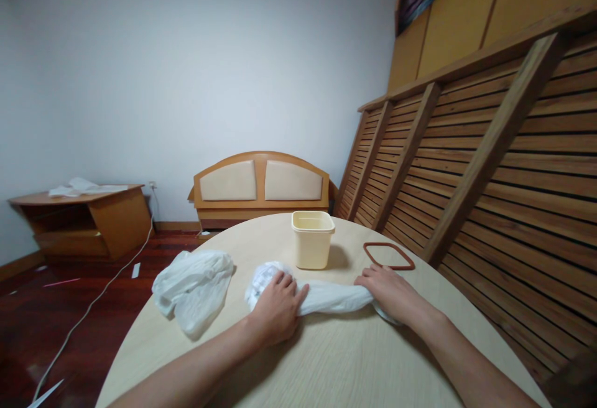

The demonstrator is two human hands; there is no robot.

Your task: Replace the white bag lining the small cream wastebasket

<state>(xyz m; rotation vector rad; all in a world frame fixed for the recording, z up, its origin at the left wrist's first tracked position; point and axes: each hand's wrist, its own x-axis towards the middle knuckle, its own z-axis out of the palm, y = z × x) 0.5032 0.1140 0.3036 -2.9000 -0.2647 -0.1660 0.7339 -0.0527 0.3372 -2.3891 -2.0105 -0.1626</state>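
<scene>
While gripping the white plastic bag beside its bulky end with the left hand, clasps it farther along with the right hand, apparently to hold it stretched across the round table, nearer than the cream bin.

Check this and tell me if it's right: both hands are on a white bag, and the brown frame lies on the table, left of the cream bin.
Not quite: the head view shows the brown frame right of the cream bin. It does lie on the table, and left hand and right hand are on a white bag.
</scene>
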